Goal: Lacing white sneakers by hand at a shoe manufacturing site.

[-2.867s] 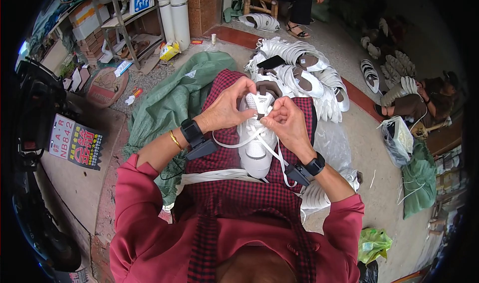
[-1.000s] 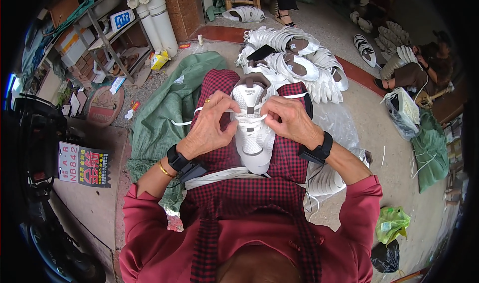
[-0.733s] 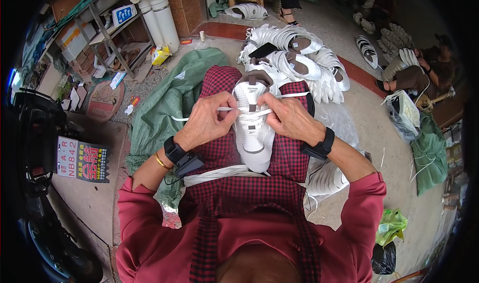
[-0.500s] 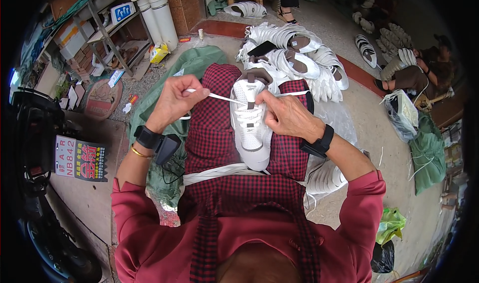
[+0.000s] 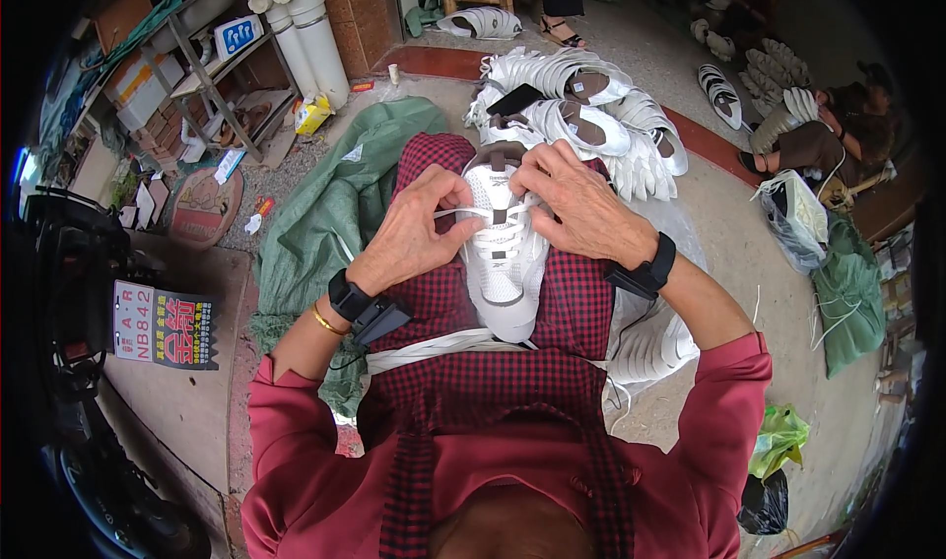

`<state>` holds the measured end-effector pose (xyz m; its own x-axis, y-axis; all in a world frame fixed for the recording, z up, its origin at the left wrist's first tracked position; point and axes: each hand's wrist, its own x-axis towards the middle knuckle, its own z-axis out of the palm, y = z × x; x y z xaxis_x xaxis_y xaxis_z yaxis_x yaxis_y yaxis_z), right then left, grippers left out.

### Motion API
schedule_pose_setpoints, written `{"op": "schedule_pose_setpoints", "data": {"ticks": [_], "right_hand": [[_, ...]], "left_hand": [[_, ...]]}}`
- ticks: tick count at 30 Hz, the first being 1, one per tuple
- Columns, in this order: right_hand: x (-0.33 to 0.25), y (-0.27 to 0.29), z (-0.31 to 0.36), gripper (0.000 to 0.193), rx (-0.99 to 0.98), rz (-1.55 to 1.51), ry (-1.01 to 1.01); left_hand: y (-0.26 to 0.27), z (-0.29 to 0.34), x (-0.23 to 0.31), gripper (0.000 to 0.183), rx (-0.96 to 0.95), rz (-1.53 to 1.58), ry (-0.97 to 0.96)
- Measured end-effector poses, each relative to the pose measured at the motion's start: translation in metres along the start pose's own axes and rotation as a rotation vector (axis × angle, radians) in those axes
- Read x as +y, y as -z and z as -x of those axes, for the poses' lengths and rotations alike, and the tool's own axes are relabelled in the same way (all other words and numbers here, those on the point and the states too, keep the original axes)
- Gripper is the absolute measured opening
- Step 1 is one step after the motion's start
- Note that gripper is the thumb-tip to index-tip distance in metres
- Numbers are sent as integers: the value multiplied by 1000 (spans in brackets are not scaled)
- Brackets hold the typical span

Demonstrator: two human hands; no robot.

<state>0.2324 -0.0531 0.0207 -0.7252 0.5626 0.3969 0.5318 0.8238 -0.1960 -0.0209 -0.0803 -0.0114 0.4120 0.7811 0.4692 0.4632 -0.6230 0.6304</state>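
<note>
A white sneaker rests on my lap over the checked apron, its toe pointing toward me. White laces cross its tongue, which carries small dark tabs. My left hand is closed in a pinch on a lace at the left eyelets. On the opposite side my right hand bends over the upper eyelets, thumb and fingers closed at the lace there; its fingertips partly hide the shoe's collar. A bundle of loose white laces lies across my lap below the toe.
Beyond my knees lies a pile of white shoe uppers with a black phone on it. A green sack spreads at my left. A shelf stands far left. Another person sits far right among more uppers.
My left hand has come in from the left, where it held a lace stretched out, to the shoe's eyelets. My right hand has shifted slightly up and right at the shoe's edge.
</note>
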Motion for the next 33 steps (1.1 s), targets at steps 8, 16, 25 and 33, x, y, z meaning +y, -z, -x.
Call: {"op": "schedule_pose_setpoints", "data": {"ticks": [8, 16, 25, 33], "right_hand": [[5, -5, 4, 21, -114, -100, -6], [2, -10, 4, 21, -182, -319, -245], [8, -8, 2, 23, -220, -525, -290], [3, -11, 0, 25, -177, -302, -249]], "left_hand": [[-3, -10, -4, 35, -47, 46, 142], [-6, -7, -8, 36, -28, 80, 120], [6, -9, -11, 25, -50, 8, 218], [36, -2, -25, 24, 62, -76, 135]]}}
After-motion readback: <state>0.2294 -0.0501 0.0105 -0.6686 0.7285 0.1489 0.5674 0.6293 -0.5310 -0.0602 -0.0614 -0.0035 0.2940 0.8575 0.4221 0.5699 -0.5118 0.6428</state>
